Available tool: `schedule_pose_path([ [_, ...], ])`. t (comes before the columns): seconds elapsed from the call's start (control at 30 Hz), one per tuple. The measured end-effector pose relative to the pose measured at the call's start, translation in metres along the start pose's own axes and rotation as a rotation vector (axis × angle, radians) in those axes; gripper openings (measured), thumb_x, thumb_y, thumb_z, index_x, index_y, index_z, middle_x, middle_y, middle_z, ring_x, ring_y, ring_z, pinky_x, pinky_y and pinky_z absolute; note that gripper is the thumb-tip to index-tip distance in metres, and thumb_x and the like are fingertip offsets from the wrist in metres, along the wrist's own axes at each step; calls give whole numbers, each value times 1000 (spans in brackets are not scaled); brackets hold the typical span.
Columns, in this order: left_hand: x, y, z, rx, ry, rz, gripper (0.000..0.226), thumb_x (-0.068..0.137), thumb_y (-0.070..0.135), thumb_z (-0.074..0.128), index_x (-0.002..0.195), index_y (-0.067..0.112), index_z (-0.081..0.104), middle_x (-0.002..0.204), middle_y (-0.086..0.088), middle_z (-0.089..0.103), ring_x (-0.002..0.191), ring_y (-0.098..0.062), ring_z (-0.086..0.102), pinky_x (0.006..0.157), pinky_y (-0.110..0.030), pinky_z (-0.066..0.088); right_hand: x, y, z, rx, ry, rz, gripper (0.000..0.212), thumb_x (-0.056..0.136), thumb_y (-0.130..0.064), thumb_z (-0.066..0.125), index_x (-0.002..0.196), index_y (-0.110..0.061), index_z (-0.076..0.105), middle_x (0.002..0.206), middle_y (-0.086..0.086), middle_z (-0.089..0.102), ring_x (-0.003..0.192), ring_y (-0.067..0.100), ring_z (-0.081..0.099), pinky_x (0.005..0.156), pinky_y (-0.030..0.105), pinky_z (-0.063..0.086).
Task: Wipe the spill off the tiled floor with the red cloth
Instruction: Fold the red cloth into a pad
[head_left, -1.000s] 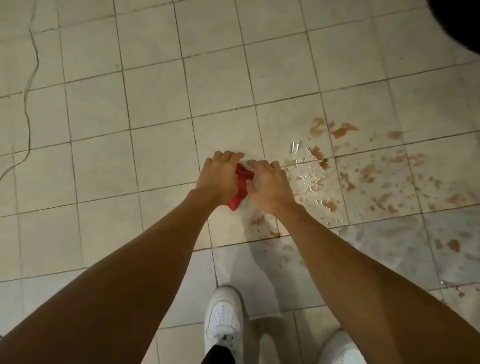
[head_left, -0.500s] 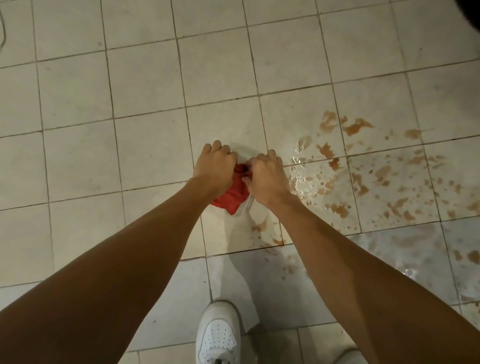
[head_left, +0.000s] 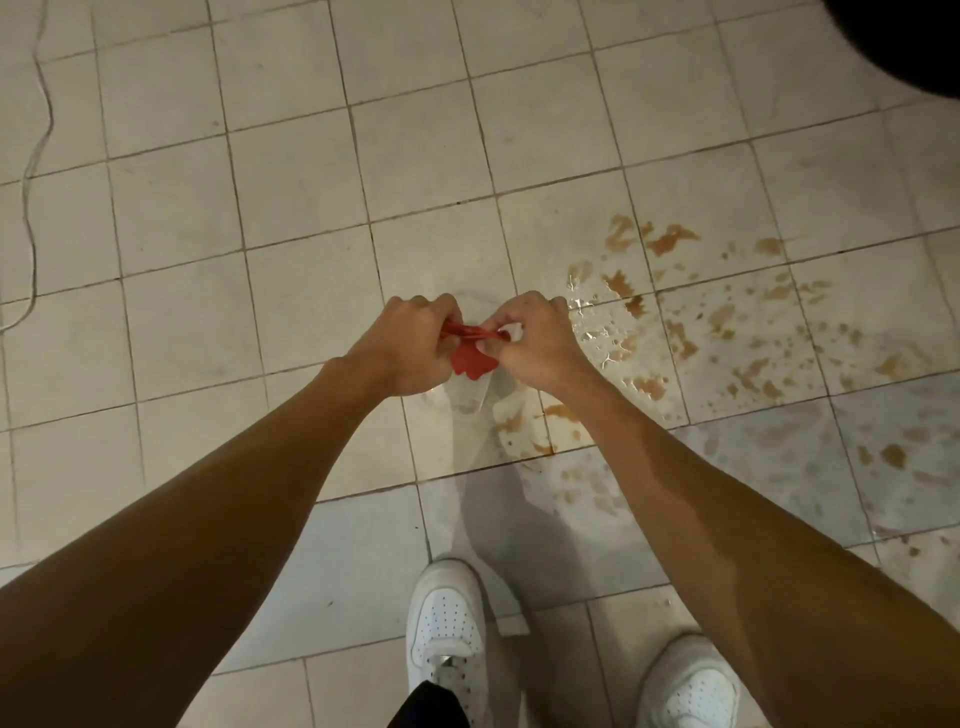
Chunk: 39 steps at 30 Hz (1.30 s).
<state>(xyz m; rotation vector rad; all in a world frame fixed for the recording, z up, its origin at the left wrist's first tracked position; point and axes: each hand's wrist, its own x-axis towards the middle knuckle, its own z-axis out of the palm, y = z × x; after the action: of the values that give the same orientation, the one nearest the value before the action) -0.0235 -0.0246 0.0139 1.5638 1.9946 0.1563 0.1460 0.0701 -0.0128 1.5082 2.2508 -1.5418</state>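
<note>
A small red cloth (head_left: 471, 358) hangs bunched between my two hands, held above the pale tiled floor (head_left: 291, 291). My left hand (head_left: 402, 345) grips its left end with curled fingers. My right hand (head_left: 530, 340) pinches the right end, a taut strip of cloth stretched between the two. The spill (head_left: 722, 332) is a scatter of brown blotches and shiny wet patches on the tiles to the right of my hands, reaching the right edge. Some brown marks (head_left: 519, 423) lie just below my right wrist.
My two white shoes (head_left: 447, 629) (head_left: 691, 686) stand at the bottom of the view. A thin cable (head_left: 36, 156) snakes along the floor at the far left. A dark shape (head_left: 904, 41) fills the top right corner.
My hands have drawn slightly apart, pulling the top of the red cloth into a taut strip. The view has shifted a little, and the second shoe shows again.
</note>
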Motion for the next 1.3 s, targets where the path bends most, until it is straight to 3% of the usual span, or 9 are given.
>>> schedule_pose_path([
  [0.1,-11,25,-15,-228,42,-11,13,101,17,59,114,18,60,91,1,65,81,-16,63,67,-23,49,-23,-5,-35,226,-55,37,14,94,-16,85,100,-28,80,111,-5,74,110,11,66,97,23,47],
  [0.23,-11,68,-19,-416,159,7,15,101,13,63,114,21,62,88,1,68,78,-7,64,61,-11,49,-52,-3,-82,390,-73,29,14,98,-10,82,99,-23,77,100,-3,79,95,8,75,85,15,54],
  [0.47,6,164,8,-567,210,98,20,101,16,66,111,34,66,92,15,68,86,0,64,74,-16,51,-109,47,-161,448,45,26,10,103,-13,76,107,-22,74,107,2,78,85,-1,71,67,11,51],
  [0.57,14,209,35,-616,169,133,18,100,19,68,113,31,72,105,20,70,100,-2,64,90,-31,59,-141,83,-189,434,122,48,13,105,-15,73,118,-15,73,115,8,77,96,11,70,73,22,57],
  [0.73,23,276,89,-643,105,226,16,99,20,70,110,31,73,102,19,72,95,0,65,83,-35,63,-194,153,-214,492,279,110,21,106,-13,72,125,-3,73,118,23,76,101,37,75,89,50,63],
  [0.9,21,322,148,-673,19,277,14,100,23,68,106,36,71,98,17,73,92,-7,69,76,-36,64,-236,216,-216,540,381,174,19,106,-11,71,123,-3,73,116,25,75,104,39,76,89,54,66],
  [1.03,21,348,191,-658,-26,293,10,102,25,67,109,30,71,103,15,73,92,-5,69,77,-27,60,-263,258,-212,548,469,190,16,106,-16,72,120,-10,75,111,13,77,99,26,74,79,38,64],
  [1.13,13,367,219,-679,-83,281,11,103,22,65,107,30,72,100,12,72,91,-3,67,72,-13,53,-281,286,-205,565,538,193,10,106,-20,73,115,-19,77,112,11,79,107,29,76,90,44,64],
  [1.3,0,388,256,-771,-208,210,12,105,21,61,102,27,71,92,-2,74,79,-8,70,66,-18,54,-306,321,-187,580,643,214,16,105,-22,74,120,-25,75,111,3,78,108,26,76,99,45,63],
])
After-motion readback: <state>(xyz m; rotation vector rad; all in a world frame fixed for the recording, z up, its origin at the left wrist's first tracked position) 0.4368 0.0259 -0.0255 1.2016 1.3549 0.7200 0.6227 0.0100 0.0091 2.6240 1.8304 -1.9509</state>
